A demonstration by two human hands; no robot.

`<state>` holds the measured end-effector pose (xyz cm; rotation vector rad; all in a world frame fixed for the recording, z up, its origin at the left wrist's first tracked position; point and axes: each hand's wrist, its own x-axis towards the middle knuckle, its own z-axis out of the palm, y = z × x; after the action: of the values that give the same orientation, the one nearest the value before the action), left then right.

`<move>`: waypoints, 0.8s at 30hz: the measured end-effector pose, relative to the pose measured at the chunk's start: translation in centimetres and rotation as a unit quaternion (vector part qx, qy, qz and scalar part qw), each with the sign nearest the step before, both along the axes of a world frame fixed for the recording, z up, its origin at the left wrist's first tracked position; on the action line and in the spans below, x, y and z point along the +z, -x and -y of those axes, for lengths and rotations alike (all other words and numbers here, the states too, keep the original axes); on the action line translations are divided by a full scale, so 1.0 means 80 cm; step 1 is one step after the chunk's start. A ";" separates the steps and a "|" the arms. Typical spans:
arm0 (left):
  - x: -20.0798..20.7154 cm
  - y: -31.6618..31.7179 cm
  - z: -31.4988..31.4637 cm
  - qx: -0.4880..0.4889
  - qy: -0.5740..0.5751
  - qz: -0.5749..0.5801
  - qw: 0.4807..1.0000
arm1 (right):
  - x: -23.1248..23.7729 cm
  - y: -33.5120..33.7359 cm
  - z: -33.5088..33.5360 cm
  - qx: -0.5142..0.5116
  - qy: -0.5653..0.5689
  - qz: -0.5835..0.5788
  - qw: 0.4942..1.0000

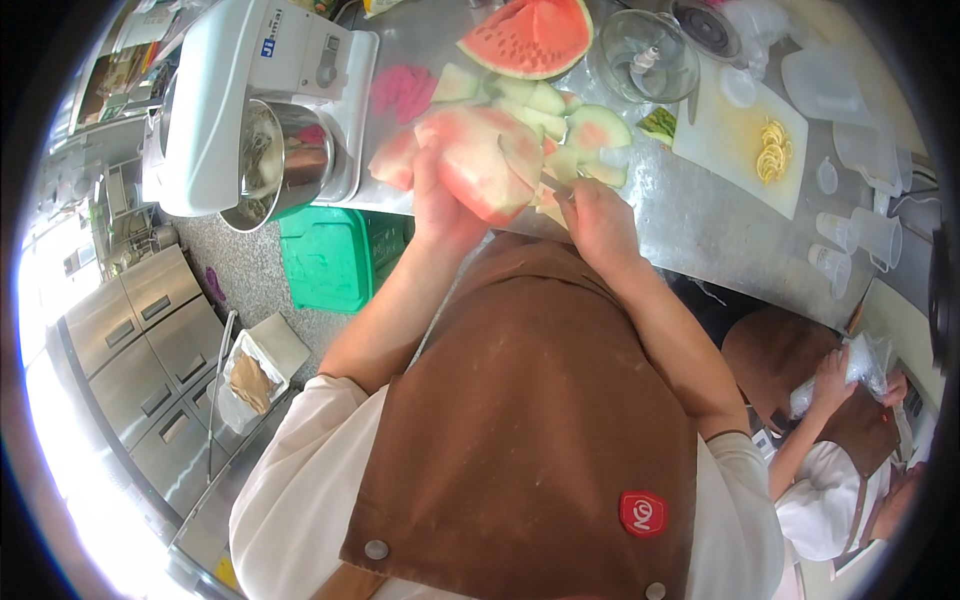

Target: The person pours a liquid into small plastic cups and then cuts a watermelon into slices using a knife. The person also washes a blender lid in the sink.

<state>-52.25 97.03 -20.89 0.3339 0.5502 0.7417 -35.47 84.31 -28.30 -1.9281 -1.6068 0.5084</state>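
Note:
A large piece of watermelon (470, 160), its rind mostly pared away to pale pink flesh, is at the steel table's near edge. My left hand (443, 205) is closed against its near side and steadies it. In my right hand (600, 220) is a knife (556, 184), its blade at the right end of the melon; the fingers wrap round the handle. Cut pieces of green-white rind (597, 128) lie just beyond and to the right. Farther back sits a red watermelon wedge (530, 40) with seeds showing. A bright pink cloth or glove (403, 92) lies left of the rind.
A white stand mixer (215, 110) with a steel bowl (318, 150) stands at left, above a green bin (325, 262). Right of the rind are a clear processor bowl (648, 85) and a white cutting board (735, 150) with lemon slices (773, 152). A co-worker (840, 440) handles clear plastic at right.

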 end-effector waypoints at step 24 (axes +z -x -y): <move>-0.025 0.010 0.016 0.027 0.068 -0.044 0.996 | 0.001 0.009 0.014 0.004 -0.022 0.009 1.000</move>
<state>-53.04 95.75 -22.90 0.2274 0.6925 0.7409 -36.21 83.22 -28.22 -1.8991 -1.6252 0.4558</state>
